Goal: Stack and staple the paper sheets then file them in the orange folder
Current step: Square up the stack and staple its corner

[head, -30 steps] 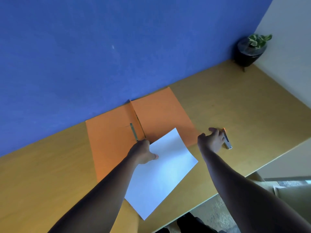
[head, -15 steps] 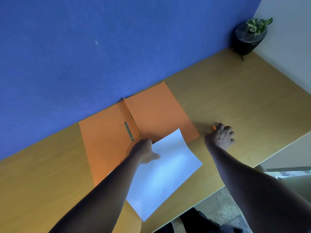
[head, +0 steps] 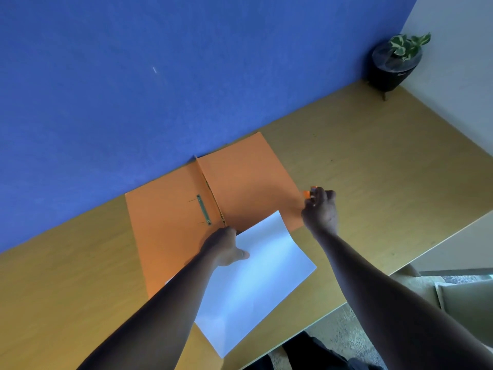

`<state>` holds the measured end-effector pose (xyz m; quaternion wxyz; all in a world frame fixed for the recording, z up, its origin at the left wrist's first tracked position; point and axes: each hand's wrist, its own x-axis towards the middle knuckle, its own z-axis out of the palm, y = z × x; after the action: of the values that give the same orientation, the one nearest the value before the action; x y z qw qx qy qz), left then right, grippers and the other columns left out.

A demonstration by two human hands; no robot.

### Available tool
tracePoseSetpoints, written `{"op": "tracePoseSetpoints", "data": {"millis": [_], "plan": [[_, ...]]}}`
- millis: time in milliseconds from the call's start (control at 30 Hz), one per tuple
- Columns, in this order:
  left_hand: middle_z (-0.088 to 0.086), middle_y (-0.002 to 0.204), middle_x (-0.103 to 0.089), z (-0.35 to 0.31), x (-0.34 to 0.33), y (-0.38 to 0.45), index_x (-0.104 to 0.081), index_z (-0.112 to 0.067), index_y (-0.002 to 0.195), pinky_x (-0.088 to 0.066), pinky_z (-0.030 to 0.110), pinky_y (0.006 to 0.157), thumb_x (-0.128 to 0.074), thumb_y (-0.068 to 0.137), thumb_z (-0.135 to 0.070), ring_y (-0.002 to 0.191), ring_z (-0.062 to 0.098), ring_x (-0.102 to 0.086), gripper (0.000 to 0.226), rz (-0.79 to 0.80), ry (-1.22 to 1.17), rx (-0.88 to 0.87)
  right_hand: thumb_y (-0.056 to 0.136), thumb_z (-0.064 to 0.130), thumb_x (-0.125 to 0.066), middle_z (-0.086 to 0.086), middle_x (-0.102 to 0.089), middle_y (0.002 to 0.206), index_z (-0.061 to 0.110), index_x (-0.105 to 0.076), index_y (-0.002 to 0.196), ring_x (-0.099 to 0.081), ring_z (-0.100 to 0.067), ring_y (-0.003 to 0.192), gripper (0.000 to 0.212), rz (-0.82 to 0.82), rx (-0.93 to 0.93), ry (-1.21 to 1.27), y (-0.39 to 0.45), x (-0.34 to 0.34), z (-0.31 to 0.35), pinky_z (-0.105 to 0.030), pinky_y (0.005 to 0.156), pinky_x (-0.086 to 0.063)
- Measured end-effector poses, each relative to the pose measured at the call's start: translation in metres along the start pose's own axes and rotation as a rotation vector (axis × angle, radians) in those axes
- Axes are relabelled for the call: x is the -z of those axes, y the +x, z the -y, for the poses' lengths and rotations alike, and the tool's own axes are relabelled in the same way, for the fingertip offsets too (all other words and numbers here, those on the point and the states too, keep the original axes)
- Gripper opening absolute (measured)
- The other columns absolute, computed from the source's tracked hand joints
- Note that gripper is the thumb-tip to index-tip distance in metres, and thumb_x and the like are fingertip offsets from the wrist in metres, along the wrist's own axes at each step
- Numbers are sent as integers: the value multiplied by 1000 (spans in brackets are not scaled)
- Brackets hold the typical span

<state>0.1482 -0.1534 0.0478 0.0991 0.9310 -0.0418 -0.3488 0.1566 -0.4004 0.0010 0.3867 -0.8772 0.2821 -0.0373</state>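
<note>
The orange folder (head: 234,188) lay open and flat on the wooden desk (head: 373,161), its far edge pushed up against the blue wall (head: 160,76) along the desk's back edge. A green metal fastener strip (head: 203,209) ran beside the spine on the left-hand flap. The white paper sheets (head: 261,276) rested partly on the folder's near part and partly on bare desk, reaching down toward the desk's front edge; their far right corner curled up a little off the right-hand flap.

The left hand (head: 226,245) was pressed down on the far left corner of the sheets, right at the foot of the folder's spine, fingers curled over the paper's edge and thumb stretched across the top sheet. It was pinning the stack rather than lifting it.

The right hand (head: 320,209) was raised just off the folder's right edge, fingers closed around a small orange stapler (head: 309,193). Only the orange tip and a bit of metal stuck out beyond the knuckles; the rest was hidden in the fist. The stapler was clear of the sheets, held just beyond the folder's right edge.

In the desk's far right corner, where the blue wall met a pale one, stood a dark round pot with a leafy plant (head: 394,65), well apart from everything else.
</note>
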Motion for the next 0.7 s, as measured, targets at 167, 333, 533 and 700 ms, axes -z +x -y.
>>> {"op": "tracePoseSetpoints", "data": {"millis": [167,333,533,700], "plan": [[-1,106,-63,12,4,-6,-57,-10,119,-54,32,81,-76,82,-51,96,20,-64,59,2,3,32,87,-3,-56,-17,-44,117,2,-58,121,-57,-16,88,34,236,250,206,-11,-1,22,-8,81,-38],[4,118,-64,31,6,-13,-56,-9,122,-55,33,81,-75,82,-51,101,22,-64,61,15,-16,66,87,19,-67,-1,-49,107,14,-61,116,-54,-12,88,30,479,321,176,-27,-6,27,-17,78,-38],[-1,102,-62,50,3,-19,-56,-14,106,-52,32,72,-76,82,-49,89,18,-62,47,24,-56,108,83,27,-70,9,-51,100,23,-63,106,-58,9,86,24,626,443,146,-46,-14,29,-16,79,-43],[0,106,-68,55,0,-23,-60,-15,113,-59,36,79,-77,80,-49,90,20,-66,50,23,-66,109,83,15,-75,-3,-51,107,8,-63,116,-68,-8,95,36,709,480,242,-55,-19,42,-19,89,-53]]}}
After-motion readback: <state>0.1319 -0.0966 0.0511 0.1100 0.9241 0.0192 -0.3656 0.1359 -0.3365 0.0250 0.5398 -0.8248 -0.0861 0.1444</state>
